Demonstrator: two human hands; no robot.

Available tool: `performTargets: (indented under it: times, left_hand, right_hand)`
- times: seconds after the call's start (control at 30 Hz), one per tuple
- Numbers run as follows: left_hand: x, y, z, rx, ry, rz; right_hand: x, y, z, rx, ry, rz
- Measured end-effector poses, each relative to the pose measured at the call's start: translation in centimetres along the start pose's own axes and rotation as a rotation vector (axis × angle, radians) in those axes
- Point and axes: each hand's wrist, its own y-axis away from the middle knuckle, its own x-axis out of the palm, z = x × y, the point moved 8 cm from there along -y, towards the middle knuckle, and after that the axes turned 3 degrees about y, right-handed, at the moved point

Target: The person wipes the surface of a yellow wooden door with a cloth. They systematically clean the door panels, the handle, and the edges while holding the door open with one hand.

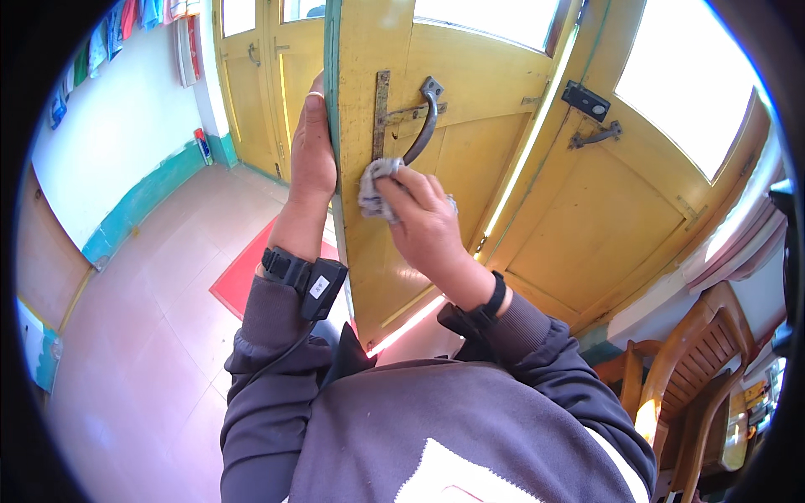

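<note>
A yellow wooden door [453, 151] with a green edge stands ajar before me. My left hand [313, 148] rests flat along the door's edge, its fingers partly hidden behind it. In my right hand [426, 214] is a crumpled grey-white cloth [375, 192], pressed on the door face just below the curved metal pull handle [431, 119]. Beside the handle, a worn metal T-shaped plate [381, 113] is fixed to the wood. Black devices are strapped to both my wrists.
On the right are a second yellow door leaf [591, 220] with a black lock [586, 101], a curtain [736, 236] and a wooden armchair [698, 352]. A red mat [245, 273] lies on the tiled floor behind the door. By the left wall stands a spray can [203, 146]; cloths hang above.
</note>
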Motion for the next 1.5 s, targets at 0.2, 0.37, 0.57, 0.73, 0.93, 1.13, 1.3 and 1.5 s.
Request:
performTargets:
  times: [0.2, 0.37, 0.57, 0.73, 0.93, 1.13, 1.3, 1.5]
  left_hand:
    - [-0.6, -0.4, 0.2, 0.025, -0.126, -0.026]
    - [-0.9, -0.3, 0.4, 0.027, -0.148, -0.041]
    - [-0.5, -0.3, 0.2, 0.022, -0.115, -0.017]
    - [-0.7, 0.0, 0.1, 0.008, -0.17, -0.045]
    - [-0.5, -0.2, -0.3, 0.034, -0.167, -0.043]
    - [-0.6, 0.0, 0.0, 0.01, -0.08, -0.035]
    - [-0.3, 0.0, -0.1, 0.039, -0.039, -0.015]
    - [0.2, 0.2, -0.9, 0.022, -0.043, 0.004]
  right_hand:
    - [2.9, 3.8, -1.0, 0.024, 0.054, 0.181]
    - [3.0, 7.0, -5.3, 0.454, 0.146, 0.626]
    - [2.5, 0.6, -4.3, 0.403, 0.07, 0.383]
    - [3.9, 0.7, -6.6, 0.608, -0.196, 0.347]
    - [2.6, 0.1, -7.0, 0.455, -0.235, 0.185]
    - [1.0, 2.9, -8.3, 0.506, -0.364, 0.241]
    - [-0.2, 4.0, -11.8, 0.869, -0.344, 0.204]
    - [-4.9, -3.4, -4.9, -0.09, 0.049, -0.156]
